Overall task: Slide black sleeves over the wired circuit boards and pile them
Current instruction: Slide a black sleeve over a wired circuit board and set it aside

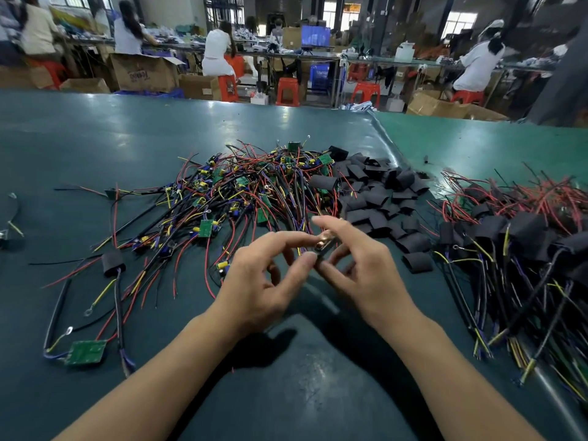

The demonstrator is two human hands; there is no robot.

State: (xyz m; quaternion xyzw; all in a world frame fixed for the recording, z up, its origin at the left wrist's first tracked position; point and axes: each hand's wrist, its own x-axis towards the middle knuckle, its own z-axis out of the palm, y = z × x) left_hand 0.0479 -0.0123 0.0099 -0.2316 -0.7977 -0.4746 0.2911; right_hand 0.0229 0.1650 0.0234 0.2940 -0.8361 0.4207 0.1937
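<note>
Both forearms enter from the lower edge of the frame and converge at centre, above the dark green table mat (95,148).

Left hand (254,281): palm turned toward the right, wrist slightly raised. The index finger and thumb are curled toward each other and meet at the small workpiece (323,248) held between the two hands; the remaining fingers are loosely bent below it.

Right hand (359,265): index finger extended toward the upper left over the workpiece, thumb and middle fingers curled beneath and pinching it from the right side. The workpiece is a dark, narrow item with a brownish metallic part at its top; motion blur prevents telling whether it is a board, a sleeve, or both.

Material positions:
- Pile of unsleeved circuit boards (241,192), with red, yellow, black and blue wires, lies in the centre of the frame, just beyond the hands.
- Heap of loose black sleeves (378,198) lies right of centre, touching the board pile.
- Pile of sleeved boards (521,237) occupies the right edge of the frame.
- One single bare green board (85,351) with leads lies at lower left; one sleeved unit (113,264) lies above it.
</note>
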